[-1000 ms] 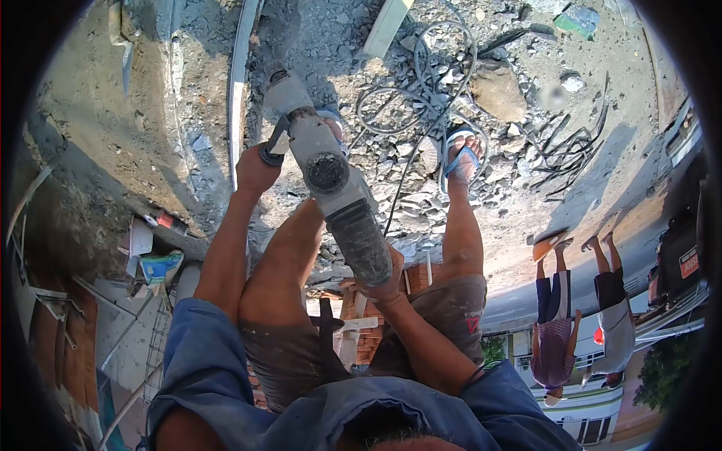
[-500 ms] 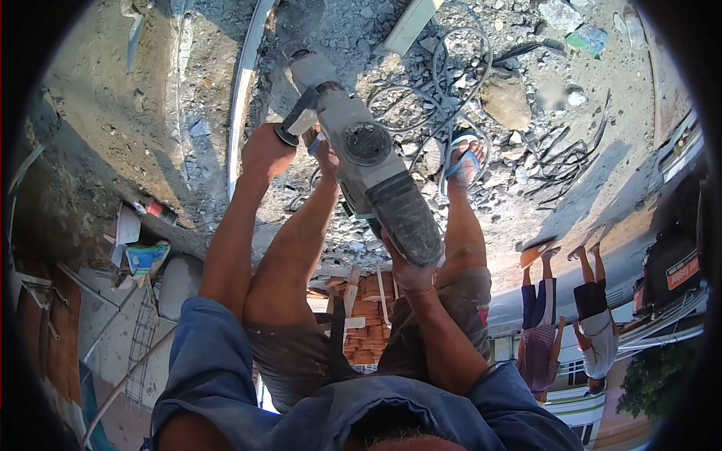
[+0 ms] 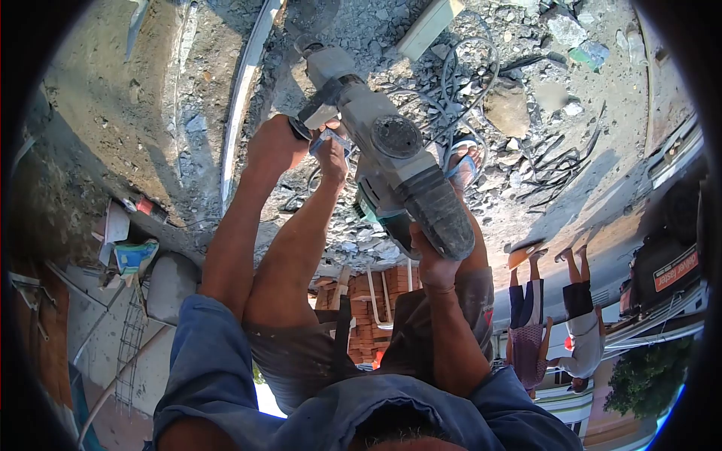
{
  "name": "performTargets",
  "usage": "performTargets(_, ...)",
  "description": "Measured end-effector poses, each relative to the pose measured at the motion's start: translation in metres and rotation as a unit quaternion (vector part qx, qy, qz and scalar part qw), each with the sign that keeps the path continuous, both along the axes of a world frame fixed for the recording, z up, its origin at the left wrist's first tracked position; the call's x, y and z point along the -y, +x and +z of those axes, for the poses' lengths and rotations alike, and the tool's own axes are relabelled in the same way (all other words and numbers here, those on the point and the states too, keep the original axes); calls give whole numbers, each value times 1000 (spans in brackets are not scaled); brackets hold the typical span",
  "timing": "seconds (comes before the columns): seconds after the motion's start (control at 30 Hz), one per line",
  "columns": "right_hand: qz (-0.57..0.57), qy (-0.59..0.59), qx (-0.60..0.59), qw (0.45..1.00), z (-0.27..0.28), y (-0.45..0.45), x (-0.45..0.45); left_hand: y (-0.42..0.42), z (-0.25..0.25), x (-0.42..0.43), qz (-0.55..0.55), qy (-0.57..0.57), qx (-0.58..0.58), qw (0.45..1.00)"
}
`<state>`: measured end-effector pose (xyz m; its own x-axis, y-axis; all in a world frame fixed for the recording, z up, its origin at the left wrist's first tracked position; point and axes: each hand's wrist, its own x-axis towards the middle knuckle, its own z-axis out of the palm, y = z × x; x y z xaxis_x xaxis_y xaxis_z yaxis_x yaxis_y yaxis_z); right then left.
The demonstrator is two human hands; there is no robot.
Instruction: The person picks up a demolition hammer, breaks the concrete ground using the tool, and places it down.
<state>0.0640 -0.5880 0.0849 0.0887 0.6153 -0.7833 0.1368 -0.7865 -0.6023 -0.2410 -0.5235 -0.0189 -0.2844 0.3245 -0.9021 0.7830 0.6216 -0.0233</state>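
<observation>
A grey demolition hammer [image 3: 376, 124] with a dark ribbed rear housing slants across the middle of the view, its front end toward the upper left. Round its side handle my left hand [image 3: 277, 144] is closed. My right hand [image 3: 435, 259] grips the rear handle, partly hidden under the housing. Beyond the tool's nose lies broken concrete rubble [image 3: 368, 37]; whether the bit touches it cannot be made out. My sandalled left foot [image 3: 329, 154] stands close beside the side handle, and my right foot [image 3: 465, 161] is partly covered by the tool.
A looped grey cable [image 3: 492, 56] and black strands [image 3: 560, 161] lie on the rubble to the right. A pale plank [image 3: 429, 28] and a long narrow strip [image 3: 242, 90] lie ahead. Stacked bricks [image 3: 365, 323] are behind me. Two people [image 3: 583, 338] stand at the right.
The demolition hammer's rear end and my right hand have shifted to the right, covering more of my right leg. Both hands keep their hold.
</observation>
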Motion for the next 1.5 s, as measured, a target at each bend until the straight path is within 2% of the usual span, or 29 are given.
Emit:
performTargets(0.17, -27, 32, 10, 999, 2, -10, -13, 4, 6, -5, 2, 4, 2, 1000)
performTargets(0.23, 6, 46, 21, 999, -4, -5, -9, 5, 7, -9, 9, 21, 0, 1000)
performTargets(0.37, 17, 43, 14, 999, -12, -1, -5, 7, -4, 1, 32, -20, -9, 999)
performTargets(0.4, 67, 99, 39, 992, -12, -5, -7, 7, -11, 5, 53, -20, -1, 998)
performTargets(0.43, 115, 154, 66, 979, -11, -8, -9, 3, -22, 15, 38, -5, 6, 999)
performTargets(0.47, 114, 155, 65, 979, -10, -7, -6, 1, -30, 26, 37, -4, 5, 999)
performTargets(0.53, 200, 178, 91, 959, -13, -6, 4, -3, -43, 44, 9, 107, 19, 994)
performTargets(0.6, 167, 170, 61, 969, -13, -10, 11, -5, -49, 57, 20, 133, 19, 991)
performTargets(0.63, 205, 180, 73, 959, -14, -10, 17, -5, -50, 61, 35, 159, 19, 987)
performTargets(0.7, 170, 158, 4, 973, -9, -17, 17, -4, -46, 59, 42, 146, 0, 988)
performTargets(0.73, 115, 122, -28, 985, -6, -24, 23, -7, -43, 59, 47, 132, -18, 990)
performTargets(0.8, 119, 92, -79, 985, -11, -32, 44, -20, -45, 61, 39, 124, -9, 991)
performTargets(0.9, 118, 51, -88, 988, -14, -37, 59, -19, -32, 56, 22, 117, -53, 991)
performTargets(0.93, 117, 52, -92, 988, -10, -35, 47, -13, -20, 41, 21, 118, -57, 991)
performTargets(1.0, 19, 21, -86, 996, 10, -28, -3, -3, 3, 15, -22, 85, -79, 993)
performTargets(1.07, 2, -1, -95, 996, 17, -4, -49, 1, 5, 8, -40, 72, -89, 993)
performTargets(1.1, 83, -5, -91, 992, 15, 12, -65, 11, 17, -6, -25, 64, -74, 995)
performTargets(1.17, 51, -27, -91, 994, 37, 34, -90, 31, 35, -22, -3, 74, -30, 997)
performTargets(1.23, 19, -69, -101, 992, 51, 39, -82, 55, 52, -25, -6, 55, -59, 997)
performTargets(1.3, 20, 67, -65, 995, 51, 42, -61, 59, 59, -28, -14, 43, -67, 997)
performTargets(1.33, 15, 71, -67, 995, 43, 42, -50, 59, 54, -31, -36, 47, -68, 996)
performTargets(1.43, -46, -38, -74, 996, 33, 41, -41, 57, 46, -31, -61, 41, -70, 995)
performTargets(1.5, -43, -21, -85, 995, 34, 41, -51, 54, 44, -22, -53, 48, -75, 995)
